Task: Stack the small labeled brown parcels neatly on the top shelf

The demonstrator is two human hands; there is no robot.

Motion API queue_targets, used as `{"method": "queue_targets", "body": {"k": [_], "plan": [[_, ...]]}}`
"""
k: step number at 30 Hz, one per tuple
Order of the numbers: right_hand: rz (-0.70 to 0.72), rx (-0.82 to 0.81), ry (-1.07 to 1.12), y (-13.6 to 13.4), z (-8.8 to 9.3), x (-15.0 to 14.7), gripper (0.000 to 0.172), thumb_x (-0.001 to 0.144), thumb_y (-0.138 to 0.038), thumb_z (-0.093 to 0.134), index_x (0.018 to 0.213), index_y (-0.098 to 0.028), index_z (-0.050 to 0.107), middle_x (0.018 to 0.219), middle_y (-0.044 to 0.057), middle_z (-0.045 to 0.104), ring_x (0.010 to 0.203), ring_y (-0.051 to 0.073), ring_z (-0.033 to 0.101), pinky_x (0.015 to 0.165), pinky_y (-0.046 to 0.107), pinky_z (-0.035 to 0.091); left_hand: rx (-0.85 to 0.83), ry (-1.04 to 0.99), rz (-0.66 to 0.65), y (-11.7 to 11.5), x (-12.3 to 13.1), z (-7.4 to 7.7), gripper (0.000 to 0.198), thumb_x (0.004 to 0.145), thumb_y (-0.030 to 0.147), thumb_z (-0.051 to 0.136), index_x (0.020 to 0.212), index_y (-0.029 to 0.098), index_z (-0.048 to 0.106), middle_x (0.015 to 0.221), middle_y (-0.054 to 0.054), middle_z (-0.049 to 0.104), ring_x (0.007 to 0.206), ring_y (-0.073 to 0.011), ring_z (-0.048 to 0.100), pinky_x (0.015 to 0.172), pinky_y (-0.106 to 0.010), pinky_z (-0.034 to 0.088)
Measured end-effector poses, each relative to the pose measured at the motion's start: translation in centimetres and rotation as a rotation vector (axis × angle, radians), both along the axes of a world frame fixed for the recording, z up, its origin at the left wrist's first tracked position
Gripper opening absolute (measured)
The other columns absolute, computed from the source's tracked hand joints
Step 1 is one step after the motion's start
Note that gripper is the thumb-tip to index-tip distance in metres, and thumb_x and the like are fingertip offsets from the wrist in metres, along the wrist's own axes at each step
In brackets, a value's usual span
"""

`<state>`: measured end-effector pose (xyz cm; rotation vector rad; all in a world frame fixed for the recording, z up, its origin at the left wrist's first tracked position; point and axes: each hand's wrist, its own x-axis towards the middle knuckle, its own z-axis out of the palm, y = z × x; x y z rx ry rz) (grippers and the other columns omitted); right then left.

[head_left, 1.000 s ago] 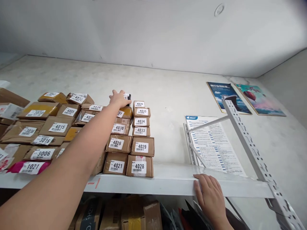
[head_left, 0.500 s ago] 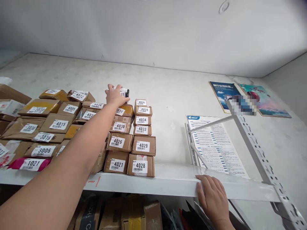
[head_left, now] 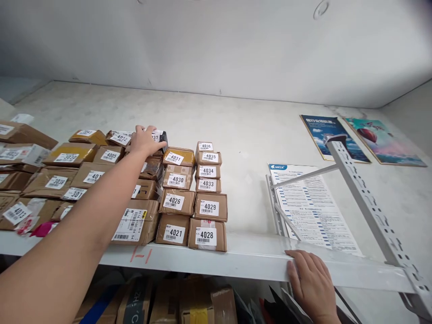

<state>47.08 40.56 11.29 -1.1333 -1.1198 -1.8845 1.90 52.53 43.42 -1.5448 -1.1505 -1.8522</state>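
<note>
My left hand reaches up to the top of the parcel stacks. Its fingers and thumb are closed around a small dark box with a white label ending in 37. This box sits at the top of the column left of the parcel marked 4031; my hand and forearm partly hide that column. At the lower right, my right hand grips the front edge of the white metal shelf, its fingers over the top and its thumb against the front face.
Labelled cardboard parcels stand stacked from the shelf's middle to its left end. A slotted metal upright and brace are at right. More boxes fill the level below. Posters and a printed notice hang on the wall.
My left hand has moved the small dark box left and slightly down, from above the 4031 parcel to the neighbouring column. The view has turned slightly left. My right hand stays on the shelf edge.
</note>
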Motion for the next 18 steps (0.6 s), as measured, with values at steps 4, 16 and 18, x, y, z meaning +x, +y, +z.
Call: {"method": "queue_targets", "body": {"k": [4, 16, 18], "plan": [[-0.026, 0.024, -0.029, -0.2, 0.2, -0.3, 0.031, 0.102, -0.026, 0.030, 0.094, -0.013, 0.057, 0.084, 0.010, 0.059, 0.083, 0.025, 0.052, 0.082, 0.039, 0.038, 0.037, 0.005, 0.016, 0.7, -0.5, 0.1, 0.072, 0.071, 0.049, 0.066, 0.137, 0.024, 0.051, 0.140, -0.016, 0.038, 0.126, -0.0426, 0.045, 0.109, -0.048, 0.038], [-0.046, -0.023, 0.005, 0.4, -0.5, 1.1, 0.023, 0.099, -0.025, 0.036, 0.099, -0.014, 0.056, 0.089, 0.010, 0.061, 0.087, 0.027, 0.055, 0.086, 0.041, 0.039, -0.039, 0.038, 0.097, 1.8, -1.8, 0.6, 0.081, 0.070, 0.054, 0.068, 0.142, 0.026, 0.043, 0.148, -0.021, 0.030, 0.135, -0.0448, 0.035, 0.115, -0.049, 0.027], [-0.054, -0.023, -0.009, 0.2, -0.3, 0.8, 0.023, 0.100, -0.025, 0.036, 0.099, -0.014, 0.056, 0.088, 0.010, 0.061, 0.086, 0.027, 0.055, 0.085, 0.041, 0.039, -0.047, 0.037, 0.077, 1.6, -1.8, 0.3, 0.080, 0.071, 0.052, 0.068, 0.143, 0.028, 0.042, 0.150, -0.019, 0.026, 0.137, -0.0450, 0.032, 0.115, -0.050, 0.027]]}}
